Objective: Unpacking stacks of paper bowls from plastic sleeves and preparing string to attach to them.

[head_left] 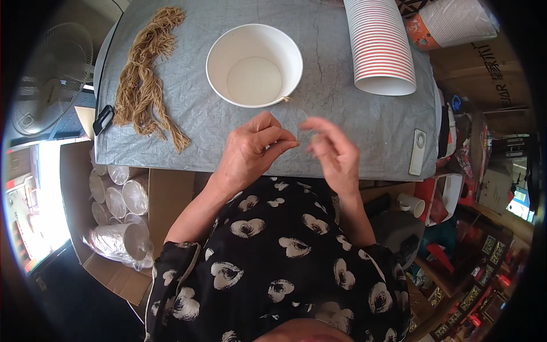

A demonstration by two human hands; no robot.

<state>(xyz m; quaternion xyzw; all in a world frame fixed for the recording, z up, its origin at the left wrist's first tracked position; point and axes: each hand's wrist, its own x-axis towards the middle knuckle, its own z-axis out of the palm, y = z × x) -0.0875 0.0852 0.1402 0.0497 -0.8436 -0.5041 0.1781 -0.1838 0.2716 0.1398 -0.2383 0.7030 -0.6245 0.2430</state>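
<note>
My left hand [256, 142] is closed in a pinch just below a white paper bucket [215, 77]. Thumb and forefinger press together at their tips; what lies between them is too small to make out. To its right, my right hand [336, 148] is smeared by motion, its fingers apart and its forefinger stretched toward the left hand. The bucket stands upright with its mouth facing up, and a small knot of tan twine [286, 99] shows at its rim. Farther left, a bundle of brown twine strands [139, 85] lies on the grey-covered table [325, 62].
A long stack of red-rimmed white paper buckets [382, 45] lies at the back right, beside wrapped cups [450, 25]. A white remote [418, 151] and a black clip-like object [103, 120] sit near the edges. Below left stands a carton [119, 279] of bagged cups.
</note>
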